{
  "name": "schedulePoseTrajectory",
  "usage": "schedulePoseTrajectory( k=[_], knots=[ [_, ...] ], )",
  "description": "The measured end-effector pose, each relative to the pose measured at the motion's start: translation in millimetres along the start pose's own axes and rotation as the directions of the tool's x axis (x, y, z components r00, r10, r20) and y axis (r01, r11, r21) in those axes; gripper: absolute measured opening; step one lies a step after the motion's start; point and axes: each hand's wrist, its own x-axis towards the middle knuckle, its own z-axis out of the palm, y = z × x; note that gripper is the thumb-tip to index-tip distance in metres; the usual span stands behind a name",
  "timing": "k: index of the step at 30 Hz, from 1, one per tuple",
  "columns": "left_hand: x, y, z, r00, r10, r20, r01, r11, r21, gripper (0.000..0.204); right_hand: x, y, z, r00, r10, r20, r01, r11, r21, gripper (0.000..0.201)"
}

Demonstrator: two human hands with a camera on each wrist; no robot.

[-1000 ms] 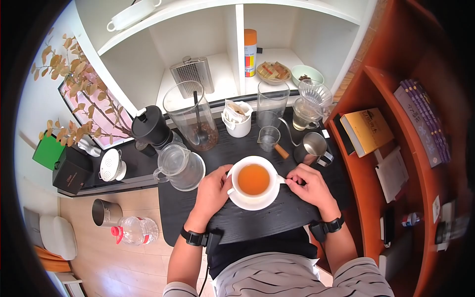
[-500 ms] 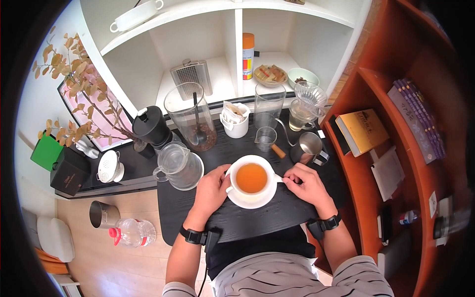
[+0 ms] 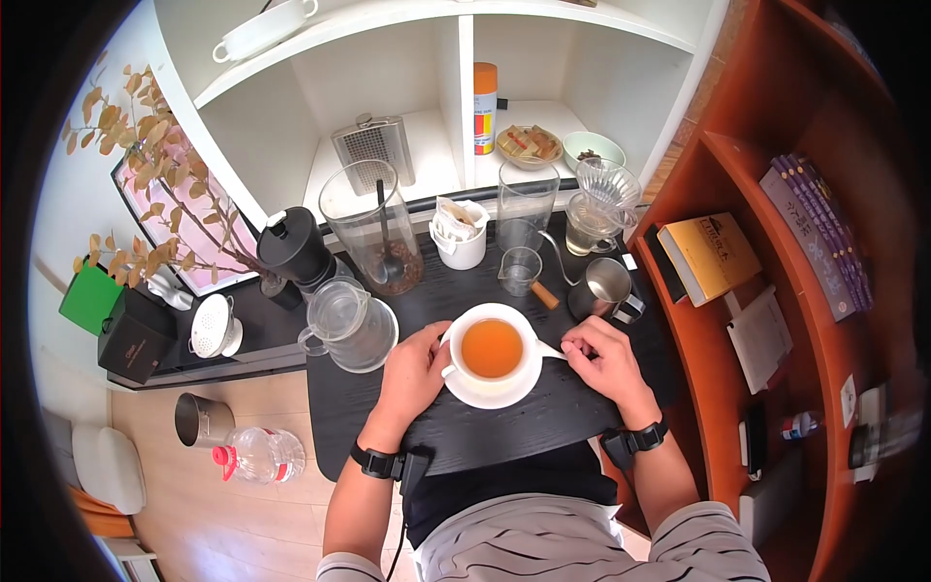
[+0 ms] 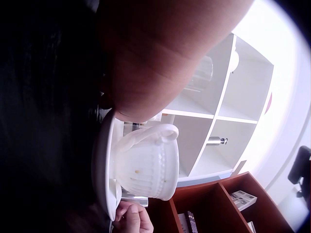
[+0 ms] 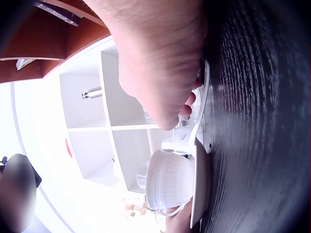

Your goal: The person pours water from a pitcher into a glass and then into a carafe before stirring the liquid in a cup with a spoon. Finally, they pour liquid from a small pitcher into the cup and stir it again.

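A white cup (image 4: pixel 150 167) of amber liquid (image 3: pixel 492 348) stands upright on its saucer (image 3: pixel 522 389) at the centre of the head view, on the black tabletop (image 3: pixel 465 436); a white spoon (image 3: pixel 552 351) lies on the saucer, its handle jutting past the right rim. The step in hand reads as steadying the cup and saucer from both sides: the left hand (image 3: pixel 415 367) rests against the saucer's left rim, fingers drawn in rather than spread, while the right hand (image 3: pixel 601 354) rests by the tip of the spoon's handle, fingers loosely curled. The wrist views hide the fingertips, so I cannot tell whether either hand truly pinches anything. A move from here would, I judge, call for a level, gentle touch — the liquid could slop, and the jutting handle is easily knocked. As for writing, the yellow book (image 3: pixel 716 257) at right bears dark lettering and the purple books (image 3: pixel 819 218) beyond it pale characters, but no title resolves; the black box (image 3: pixel 141 339) at left has a small light mark, and the orange-topped spray can (image 3: pixel 484 121) at upper centre a red-and-yellow label — no brand is legible on either.
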Motion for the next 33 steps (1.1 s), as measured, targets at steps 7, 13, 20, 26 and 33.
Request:
schedulePoseTrajectory(
  k=[7,13,20,26,33],
  knots=[
    [-0.4,-3.3,1.4,1.000,0.005,-0.001,-0.005,1.000,-0.001,0.029,-0.8,-0.3,-0.5,0.995,-0.048,-0.082,0.046,0.999,-0.029,0.004],
    [-0.3,-7.5,1.6,1.000,0.019,0.014,-0.019,1.000,0.011,0.035,-0.5,-0.8,-0.7,0.992,-0.073,-0.105,0.068,0.997,-0.045,0.004],
    [-0.1,-2.6,1.2,1.000,-0.002,0.000,0.002,1.000,-0.015,0.029,-1.0,-0.3,-1.2,0.991,-0.076,-0.107,0.071,0.996,-0.048,0.004],
    [-0.2,-1.4,0.6,1.000,-0.008,0.003,0.008,1.000,-0.009,0.030,-1.2,0.4,-2.8,0.983,-0.120,-0.138,0.111,0.991,-0.070,0.004],
    [0.7,-4.1,0.5,1.000,0.015,0.017,-0.016,1.000,0.017,0.036,-1.6,-0.8,-16.5,0.911,-0.242,-0.334,0.190,0.965,-0.182,0.003]
  ],
)
